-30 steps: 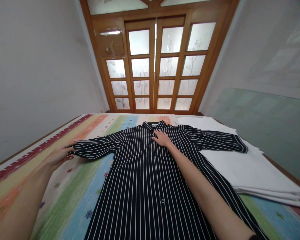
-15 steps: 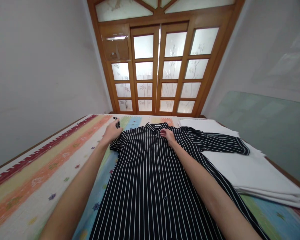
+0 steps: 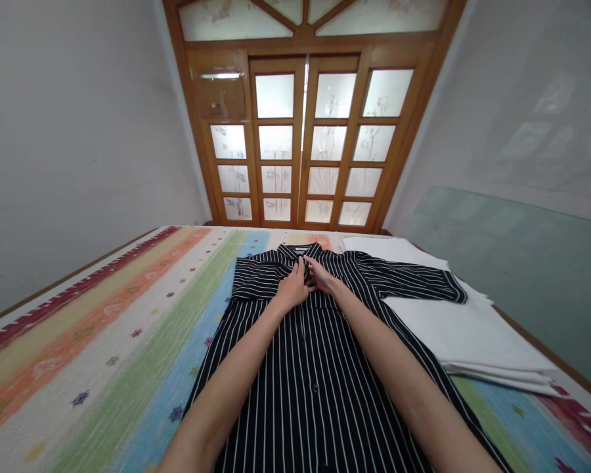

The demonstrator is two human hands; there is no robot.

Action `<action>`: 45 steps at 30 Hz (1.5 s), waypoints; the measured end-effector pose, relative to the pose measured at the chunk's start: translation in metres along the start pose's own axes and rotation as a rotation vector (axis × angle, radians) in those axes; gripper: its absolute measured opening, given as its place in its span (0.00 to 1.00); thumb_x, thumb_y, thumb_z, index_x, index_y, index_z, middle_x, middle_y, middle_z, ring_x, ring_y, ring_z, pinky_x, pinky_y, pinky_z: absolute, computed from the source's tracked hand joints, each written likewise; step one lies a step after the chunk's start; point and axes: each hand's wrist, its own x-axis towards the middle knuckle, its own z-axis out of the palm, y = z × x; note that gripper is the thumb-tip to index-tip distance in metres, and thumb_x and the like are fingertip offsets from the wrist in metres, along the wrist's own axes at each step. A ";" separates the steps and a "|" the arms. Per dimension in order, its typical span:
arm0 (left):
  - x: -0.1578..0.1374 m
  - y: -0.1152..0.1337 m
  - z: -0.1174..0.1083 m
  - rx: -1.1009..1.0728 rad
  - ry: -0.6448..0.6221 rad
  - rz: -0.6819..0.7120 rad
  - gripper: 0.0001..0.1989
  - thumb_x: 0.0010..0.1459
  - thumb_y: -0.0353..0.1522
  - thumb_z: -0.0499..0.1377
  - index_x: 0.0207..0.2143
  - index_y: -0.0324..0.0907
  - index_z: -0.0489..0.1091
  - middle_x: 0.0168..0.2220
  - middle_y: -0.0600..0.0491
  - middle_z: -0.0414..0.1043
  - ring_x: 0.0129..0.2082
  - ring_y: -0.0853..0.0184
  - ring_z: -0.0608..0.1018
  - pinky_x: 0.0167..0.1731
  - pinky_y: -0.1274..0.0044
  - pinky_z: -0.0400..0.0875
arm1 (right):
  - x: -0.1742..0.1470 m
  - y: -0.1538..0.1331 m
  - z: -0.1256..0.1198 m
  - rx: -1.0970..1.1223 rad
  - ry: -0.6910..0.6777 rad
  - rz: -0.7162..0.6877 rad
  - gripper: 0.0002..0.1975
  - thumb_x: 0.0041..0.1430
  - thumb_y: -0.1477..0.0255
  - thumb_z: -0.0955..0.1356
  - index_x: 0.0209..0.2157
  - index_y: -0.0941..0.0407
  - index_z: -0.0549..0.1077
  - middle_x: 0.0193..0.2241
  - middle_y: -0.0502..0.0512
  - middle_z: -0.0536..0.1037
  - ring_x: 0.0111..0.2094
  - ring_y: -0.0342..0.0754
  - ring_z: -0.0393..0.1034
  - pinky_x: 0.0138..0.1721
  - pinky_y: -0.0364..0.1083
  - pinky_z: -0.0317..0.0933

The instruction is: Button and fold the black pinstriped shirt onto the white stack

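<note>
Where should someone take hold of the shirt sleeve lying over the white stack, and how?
Probably at the cuff, with the right hand coming from the right and pinching its edge between thumb and fingers. The sleeve lies flat, stretched outward from the striped shirt over the white stack, so its end looks easiest to reach.

A cloth banded in red, orange, yellow, white, green and blue, dotted with small stars, is spread flat. On it lie a striped shirt, front up, and, to its right, a white stack, partly under one sleeve.
</note>
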 end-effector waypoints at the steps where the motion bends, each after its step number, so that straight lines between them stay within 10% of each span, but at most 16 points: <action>1: -0.003 -0.004 0.002 -0.007 -0.010 0.021 0.42 0.58 0.36 0.53 0.68 0.36 0.33 0.64 0.35 0.53 0.57 0.51 0.69 0.51 0.64 0.67 | 0.000 0.001 0.000 -0.008 0.019 -0.009 0.23 0.60 0.50 0.60 0.42 0.56 0.68 0.26 0.53 0.73 0.21 0.44 0.66 0.21 0.43 0.65; 9: -0.038 -0.061 -0.010 0.055 0.215 0.103 0.25 0.56 0.35 0.54 0.55 0.36 0.64 0.52 0.43 0.71 0.52 0.56 0.70 0.53 0.67 0.63 | 0.012 0.017 0.002 -0.227 0.229 -0.119 0.22 0.45 0.63 0.76 0.39 0.59 0.70 0.30 0.57 0.76 0.25 0.46 0.70 0.22 0.44 0.68; 20: -0.090 -0.146 -0.036 0.345 0.217 0.089 0.16 0.53 0.24 0.50 0.42 0.40 0.72 0.45 0.44 0.73 0.46 0.57 0.72 0.48 0.68 0.66 | 0.016 0.025 0.001 -0.511 0.319 -0.233 0.35 0.40 0.76 0.74 0.53 0.57 0.64 0.47 0.61 0.73 0.42 0.52 0.71 0.38 0.48 0.69; 45: -0.106 -0.157 -0.043 0.347 0.365 -0.085 0.07 0.55 0.29 0.50 0.32 0.42 0.67 0.36 0.47 0.70 0.41 0.58 0.73 0.44 0.69 0.68 | 0.003 0.037 0.008 -0.780 0.377 -0.577 0.18 0.48 0.81 0.69 0.44 0.58 0.71 0.41 0.56 0.72 0.30 0.43 0.68 0.41 0.47 0.67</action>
